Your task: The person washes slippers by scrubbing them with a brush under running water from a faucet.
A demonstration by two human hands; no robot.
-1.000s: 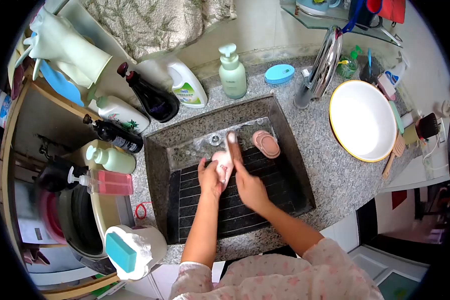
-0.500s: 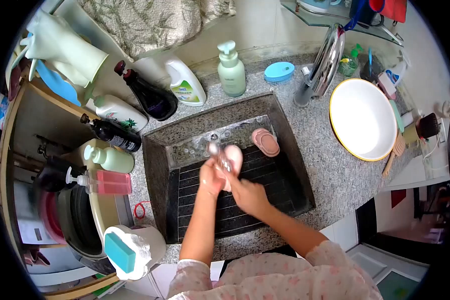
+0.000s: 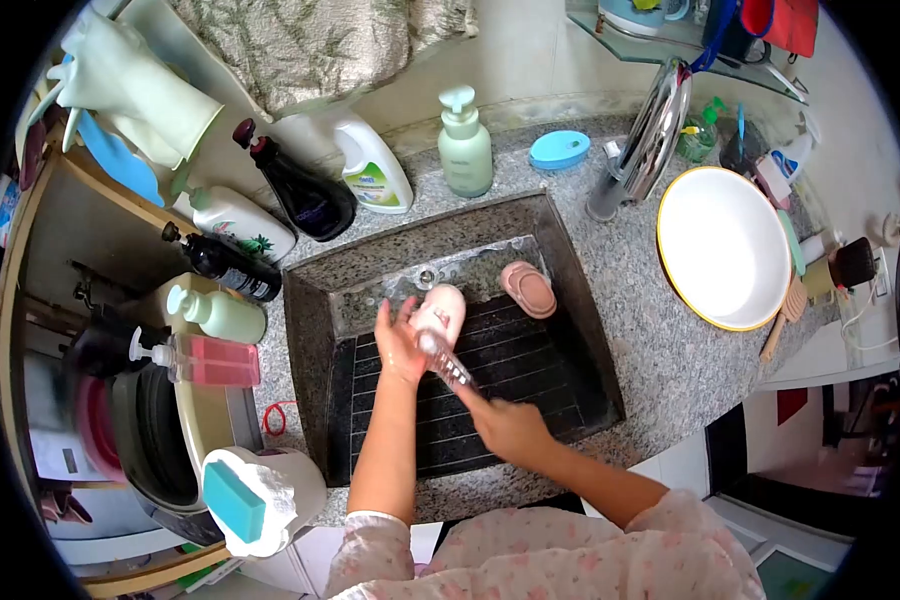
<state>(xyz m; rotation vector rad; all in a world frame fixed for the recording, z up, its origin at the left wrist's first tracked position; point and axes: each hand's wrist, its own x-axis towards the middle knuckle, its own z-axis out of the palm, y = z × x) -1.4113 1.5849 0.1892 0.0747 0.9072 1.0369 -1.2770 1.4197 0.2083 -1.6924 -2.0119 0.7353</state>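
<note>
In the sink (image 3: 320, 300), my left hand (image 3: 401, 348) holds a pink slipper (image 3: 442, 308) along its side, with some fingers raised off it. My right hand (image 3: 515, 430) is closed around the handle of a brush (image 3: 450, 366). The brush's head touches the near part of the slipper, and its bristles are too blurred to make out. A second pink slipper (image 3: 528, 290) lies at the sink's right wall, apart from both hands. Under my hands is a black ribbed board (image 3: 500, 355).
A light green pump bottle (image 3: 465, 150), a white bottle (image 3: 373, 170) and a blue oval box (image 3: 560, 150) line the back. The faucet (image 3: 640, 150) and a white basin (image 3: 725, 250) stand right. Left are several bottles and a tub topped with a blue sponge (image 3: 234, 500).
The slipper in my left hand has shifted left and turned. My left fingers have spread somewhat, and my right hand with the brush has moved down, toward me.
</note>
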